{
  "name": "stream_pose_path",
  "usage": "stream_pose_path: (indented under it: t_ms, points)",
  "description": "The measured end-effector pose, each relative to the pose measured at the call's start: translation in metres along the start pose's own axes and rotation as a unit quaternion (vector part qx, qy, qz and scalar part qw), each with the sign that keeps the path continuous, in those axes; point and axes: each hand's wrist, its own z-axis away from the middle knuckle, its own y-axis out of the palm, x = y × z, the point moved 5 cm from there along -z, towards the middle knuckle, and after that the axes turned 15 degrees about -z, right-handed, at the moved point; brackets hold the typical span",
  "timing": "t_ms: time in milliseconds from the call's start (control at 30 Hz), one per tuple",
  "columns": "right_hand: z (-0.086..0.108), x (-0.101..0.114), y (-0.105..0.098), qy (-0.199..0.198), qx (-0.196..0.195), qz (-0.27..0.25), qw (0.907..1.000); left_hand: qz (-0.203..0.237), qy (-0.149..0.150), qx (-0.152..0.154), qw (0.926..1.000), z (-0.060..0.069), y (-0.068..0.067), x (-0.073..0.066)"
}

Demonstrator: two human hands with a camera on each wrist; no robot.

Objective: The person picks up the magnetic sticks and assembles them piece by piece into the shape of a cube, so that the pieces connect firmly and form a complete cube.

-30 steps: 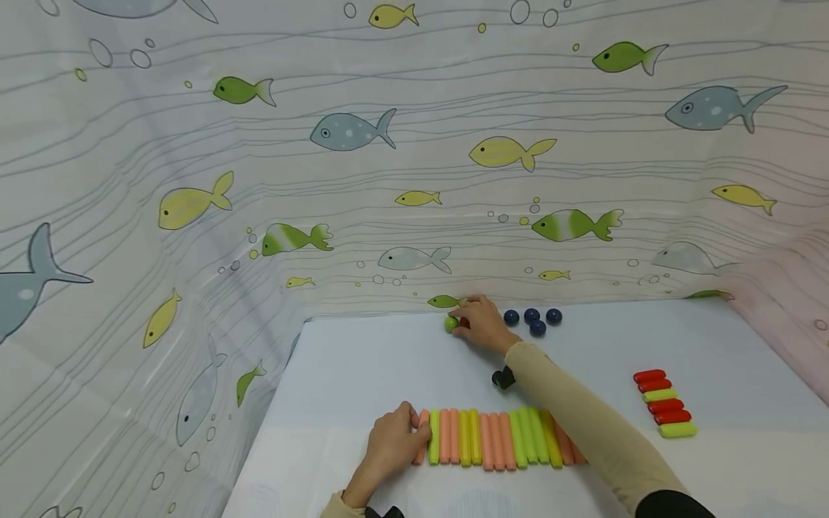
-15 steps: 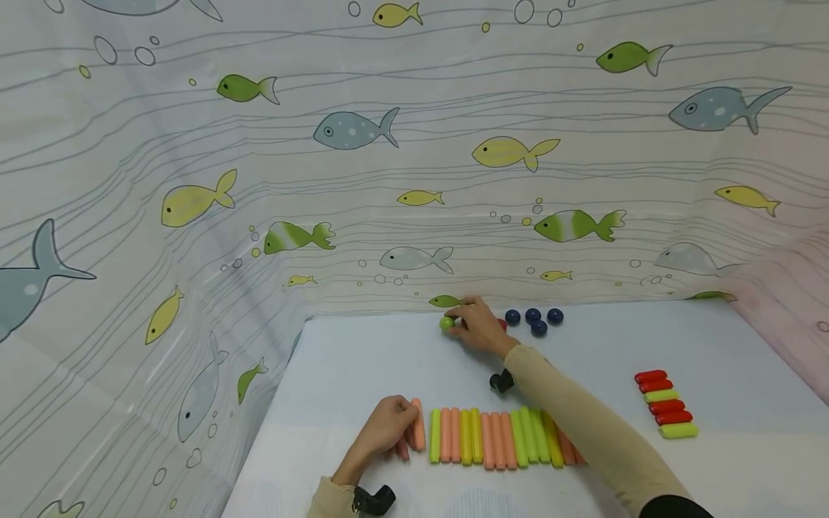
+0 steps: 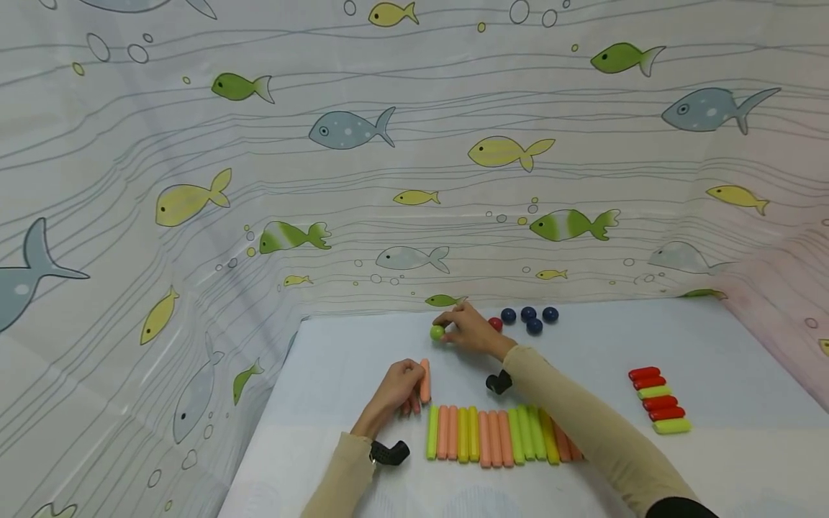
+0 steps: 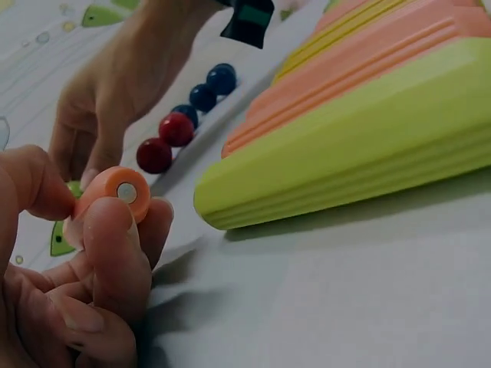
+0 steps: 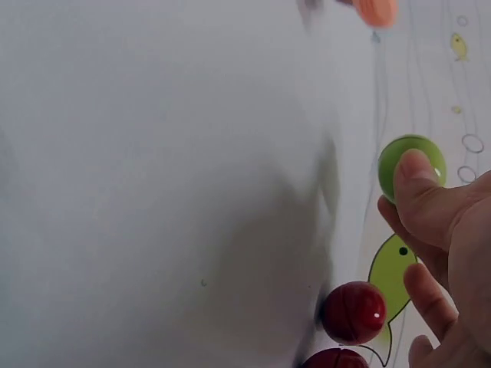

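- Beneath both hands spreads a white tabletop, and beyond them rises a pale sheet printed with green, yellow and grey-blue fish, bubbles and wavy lines; it also covers the side to the hands' left and right.
- Nearer the person than either hand lies a row of sticks in lime, orange and yellow, side by side; its right end passes behind the right sleeve.
- To the right of the right forearm, four red and two lime short sticks form a slanting column.
- Just right of the right hand sit two red balls, then four dark blue balls.
- Pinched between thumb and forefinger, an orange stick is in the left hand, just beyond the row's lime left end and apart from it; a silvery disc shows in its end.
- Farther out, the right hand pinches a green ball at its fingertips, the other fingers loosely bent; the two hands are apart.
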Motion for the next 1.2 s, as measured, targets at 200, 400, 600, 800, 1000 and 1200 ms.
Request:
stream_pose_path:
  t_ms: [200, 400, 600, 800, 1000, 1200]
  points:
    - [0.001, 0.005, 0.001, -0.015, 0.000, 0.019, 0.9997, 0.004, -0.006, 0.000, 1.0000, -0.023, 0.001, -0.008]
    - [0.002, 0.004, 0.005, -0.021, 0.014, 0.029, 0.9993, 0.009, -0.008, 0.000, 0.9999, -0.034, 0.002, -0.011]
    - [0.005, 0.003, 0.001, -0.027, 0.017, 0.030, 0.9991, 0.013, -0.003, -0.001, 0.9999, -0.037, 0.002, -0.011]
    - [0.003, 0.001, 0.004, -0.030, 0.019, 0.042, 0.9985, 0.006, 0.002, 0.011, 0.9999, -0.039, 0.003, -0.010]
    - [0.005, 0.005, 0.008, -0.027, 0.015, 0.051, 0.9982, 0.002, 0.007, 0.022, 0.9997, -0.037, 0.004, -0.011]
    - [0.003, 0.008, 0.007, -0.033, 0.008, 0.050, 0.9982, -0.002, 0.011, 0.027, 0.9996, -0.041, 0.003, -0.013]
